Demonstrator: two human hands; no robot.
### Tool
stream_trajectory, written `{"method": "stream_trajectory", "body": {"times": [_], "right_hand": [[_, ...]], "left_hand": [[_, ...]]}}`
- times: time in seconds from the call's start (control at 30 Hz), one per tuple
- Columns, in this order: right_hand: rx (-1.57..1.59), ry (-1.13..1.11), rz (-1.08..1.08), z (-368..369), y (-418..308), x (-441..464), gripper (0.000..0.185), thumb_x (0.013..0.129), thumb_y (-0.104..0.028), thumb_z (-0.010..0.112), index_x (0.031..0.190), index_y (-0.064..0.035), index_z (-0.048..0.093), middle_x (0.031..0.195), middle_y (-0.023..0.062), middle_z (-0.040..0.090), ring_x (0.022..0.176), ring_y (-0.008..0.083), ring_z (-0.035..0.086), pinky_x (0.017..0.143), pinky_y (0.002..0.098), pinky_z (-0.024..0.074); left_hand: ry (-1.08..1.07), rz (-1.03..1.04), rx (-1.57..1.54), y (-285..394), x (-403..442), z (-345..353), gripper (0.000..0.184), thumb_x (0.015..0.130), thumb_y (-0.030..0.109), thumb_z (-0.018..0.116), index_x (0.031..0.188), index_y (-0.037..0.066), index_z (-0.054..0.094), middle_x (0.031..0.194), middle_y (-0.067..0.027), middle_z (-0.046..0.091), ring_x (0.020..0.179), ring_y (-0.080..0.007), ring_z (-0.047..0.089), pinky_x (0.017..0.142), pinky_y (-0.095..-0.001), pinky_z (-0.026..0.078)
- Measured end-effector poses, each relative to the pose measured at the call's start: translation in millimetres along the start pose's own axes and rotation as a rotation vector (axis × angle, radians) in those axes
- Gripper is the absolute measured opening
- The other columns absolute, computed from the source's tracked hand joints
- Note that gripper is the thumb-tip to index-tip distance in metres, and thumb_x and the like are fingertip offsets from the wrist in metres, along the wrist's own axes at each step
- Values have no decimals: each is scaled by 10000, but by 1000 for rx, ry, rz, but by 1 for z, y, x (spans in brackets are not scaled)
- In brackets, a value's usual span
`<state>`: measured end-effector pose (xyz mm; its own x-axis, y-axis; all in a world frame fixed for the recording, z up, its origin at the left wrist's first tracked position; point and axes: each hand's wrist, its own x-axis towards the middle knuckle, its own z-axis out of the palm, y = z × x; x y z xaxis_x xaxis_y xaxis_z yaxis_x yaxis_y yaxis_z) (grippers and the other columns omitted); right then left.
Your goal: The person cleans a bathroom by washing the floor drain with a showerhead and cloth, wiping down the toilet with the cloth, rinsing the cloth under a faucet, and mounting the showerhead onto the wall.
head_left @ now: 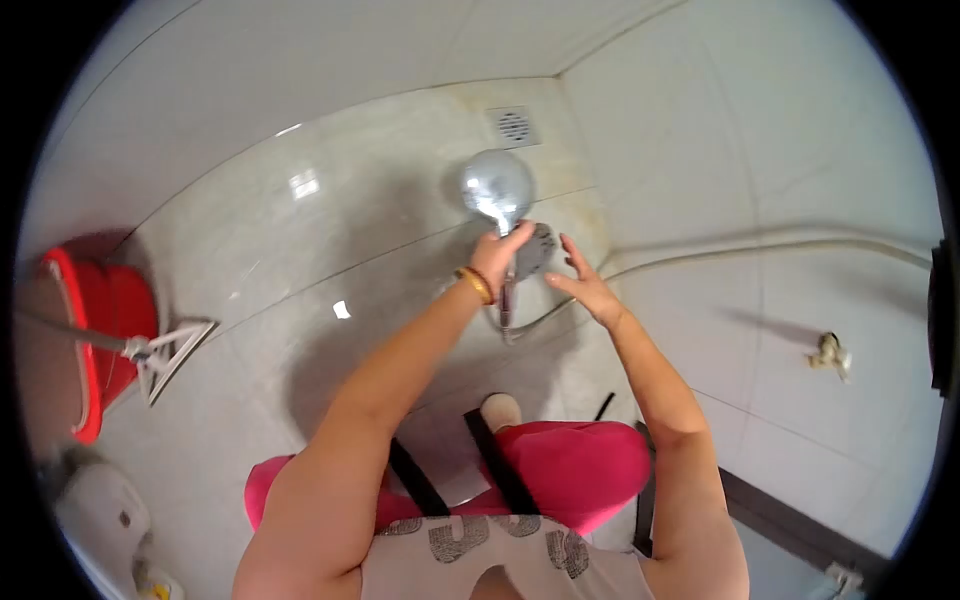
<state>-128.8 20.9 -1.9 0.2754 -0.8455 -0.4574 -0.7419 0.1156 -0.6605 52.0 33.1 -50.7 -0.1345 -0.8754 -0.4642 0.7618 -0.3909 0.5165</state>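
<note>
Pale shirt cloth (pixel 500 555) printed with grey letters is seen nearest the camera, with pink trousers (pixel 590 465) beyond. By the left hand (pixel 491 261), a silver shower head (pixel 497 183) is held over the tiled floor (pixel 240 370), its neck gripped by closed fingers. Just beside that hand, a dark dotted disc (pixel 538 252) is seen; whether it is a separate piece cannot be told. Nothing is held by the right hand (pixel 592 294), whose fingers are spread near the disc. A drain (pixel 514 126) is set beyond the shower head; a red bucket (pixel 128 315) is placed far left.
</note>
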Motion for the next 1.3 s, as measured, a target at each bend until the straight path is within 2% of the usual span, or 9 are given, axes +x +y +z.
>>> {"method": "stream_trajectory", "body": {"times": [0.17, 0.2, 0.7, 0.9, 0.97, 1.07, 1.17, 1.27, 1.3], "right_hand": [[453, -284, 336, 74, 7, 29, 468, 729, -178, 688, 1114, 13, 503, 1003, 107, 590, 867, 182, 574, 779, 288, 459], [591, -143, 196, 88, 2, 24, 325, 738, -130, 663, 1007, 16, 555, 864, 73, 625, 725, 153, 592, 671, 264, 482], [640, 214, 4, -28, -49, 28, 363, 802, -220, 610, 1059, 28, 547, 991, 79, 591, 886, 143, 551, 798, 259, 424], [422, 223, -75, -66, -67, 19, 285, 841, -202, 569, 1025, 15, 564, 928, 41, 588, 825, 89, 525, 773, 223, 410], [450, 250, -118, -71, -80, 11, 268, 853, -214, 552, 986, 16, 583, 905, 37, 594, 815, 82, 527, 756, 210, 413], [704, 382, -161, -86, -67, 10, 285, 860, -207, 529, 1033, 19, 549, 973, 83, 580, 884, 145, 548, 799, 285, 434], [944, 408, -171, -91, -78, -1, 317, 861, -186, 515, 1111, 8, 504, 1110, 143, 525, 1006, 222, 521, 855, 366, 430], [1165, 498, -171, -89, -99, -22, 347, 853, -171, 522, 1147, 10, 486, 1163, 176, 501, 1066, 260, 491, 907, 401, 408], [1280, 270, -317, -100, -99, -30, 386, 852, -166, 508, 1174, 36, 438, 1197, 206, 452, 1097, 299, 449, 935, 434, 361]], "left_hand": [[113, -118, 35, 14, -5, -31, 407, 745, 276, 681, 1020, 2, 561, 905, -69, 595, 789, -153, 575, 658, -290, 471], [161, -136, 13, 6, 5, -51, 414, 738, 284, 687, 1012, -1, 563, 890, -76, 598, 796, -155, 577, 664, -295, 473], [347, -182, 280, -41, 30, -143, 268, 670, 248, 601, 609, -13, 611, 561, -101, 583, 516, -182, 546, 474, -319, 417], [509, -447, 756, 14, 5, -118, 453, 712, 379, 608, 888, -38, 591, 784, -154, 595, 694, -243, 602, 591, -365, 492], [131, -697, 1381, 39, 7, -114, 503, 728, 403, 588, 961, -43, 586, 897, -172, 610, 805, -255, 611, 672, -374, 498], [-178, -322, 1869, 78, 10, -72, 537, 721, 451, 585, 1000, -8, 604, 997, -183, 606, 912, -284, 591, 787, -382, 464], [-428, 662, 1384, 61, 32, -50, 994, 549, 423, 770, 1309, 51, 248, 1273, -191, 398, 1176, -312, 395, 956, -378, 329], [-371, 610, 1583, 58, 2, 0, 1057, 535, 472, 762, 1339, 83, 197, 1354, -191, 265, 1254, -301, 280, 991, -405, 263], [-342, 726, 1510, 46, 2, 6, 1014, 546, 470, 755, 1327, 85, 234, 1305, -184, 343, 1220, -295, 334, 980, -426, 261]]}}
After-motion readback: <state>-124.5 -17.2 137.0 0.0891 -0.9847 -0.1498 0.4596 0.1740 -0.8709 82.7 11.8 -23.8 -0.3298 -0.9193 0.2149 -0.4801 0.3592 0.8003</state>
